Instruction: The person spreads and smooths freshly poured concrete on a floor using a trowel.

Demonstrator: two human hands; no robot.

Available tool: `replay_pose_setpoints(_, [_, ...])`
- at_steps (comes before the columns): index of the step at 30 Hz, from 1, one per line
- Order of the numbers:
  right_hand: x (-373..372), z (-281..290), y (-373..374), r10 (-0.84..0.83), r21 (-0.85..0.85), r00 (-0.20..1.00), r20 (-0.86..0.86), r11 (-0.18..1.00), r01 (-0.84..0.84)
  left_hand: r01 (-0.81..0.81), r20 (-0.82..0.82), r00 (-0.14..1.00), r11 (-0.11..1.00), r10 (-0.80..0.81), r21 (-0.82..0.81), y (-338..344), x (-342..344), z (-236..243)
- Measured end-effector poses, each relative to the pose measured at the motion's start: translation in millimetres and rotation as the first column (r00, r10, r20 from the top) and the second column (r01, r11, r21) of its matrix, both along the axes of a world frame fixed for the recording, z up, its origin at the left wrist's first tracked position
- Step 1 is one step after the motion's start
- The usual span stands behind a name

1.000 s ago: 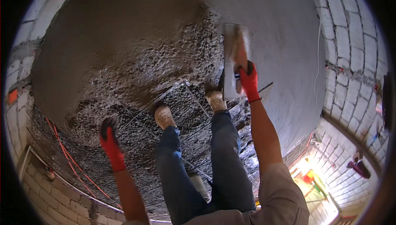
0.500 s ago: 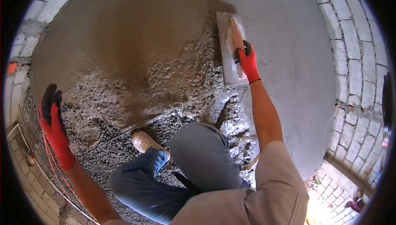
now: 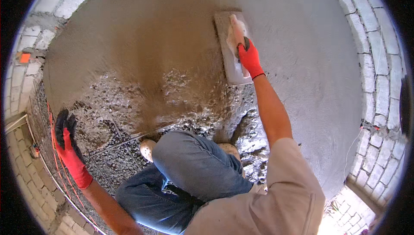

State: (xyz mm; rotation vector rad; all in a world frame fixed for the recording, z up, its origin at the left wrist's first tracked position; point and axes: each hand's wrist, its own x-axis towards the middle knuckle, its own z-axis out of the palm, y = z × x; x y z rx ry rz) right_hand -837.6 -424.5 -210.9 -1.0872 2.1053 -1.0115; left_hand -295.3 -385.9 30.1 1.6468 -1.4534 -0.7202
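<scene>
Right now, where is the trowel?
In the head view, the trowel is above centre and slightly to the right, held in the gloved right hand, on the wet concrete.

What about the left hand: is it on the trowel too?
No, only the right hand grips the trowel; the left hand is well apart from it, at the picture's left side.

No legible lettering, numbers or signs (anywhere in view).

Pale block walls (image 3: 382, 92), bright light (image 3: 331, 221) lower right
</scene>
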Motion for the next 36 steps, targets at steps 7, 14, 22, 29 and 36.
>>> replay_pose_setpoints(7, [-11,-40,14,0.092,-0.059,0.976,-0.197,0.993,-0.105,0.019,0.063,0.998,1.0,-0.018,-0.01,6,5,-3])
replay_pose_setpoints(14, [14,-37,36,0.137,0.009,0.975,-0.176,0.99,-0.138,-0.064,0.192,0.98,0.996,0.052,0.056,22,22,-11])
replay_pose_setpoints(22, [0,-16,-8,0.148,-0.063,0.983,-0.111,0.986,-0.155,-0.01,0.082,0.997,0.993,0.0,0.116,12,2,-15])
replay_pose_setpoints(29, [6,-2,85,0.253,0.094,0.966,-0.044,0.964,-0.248,0.016,0.102,0.994,0.995,-0.026,0.095,0,-7,-20])
replay_pose_setpoints(36, [-16,10,77,-0.122,0.152,0.984,0.133,0.983,0.101,0.014,0.092,0.995,0.994,-0.024,0.111,-6,-2,-21])
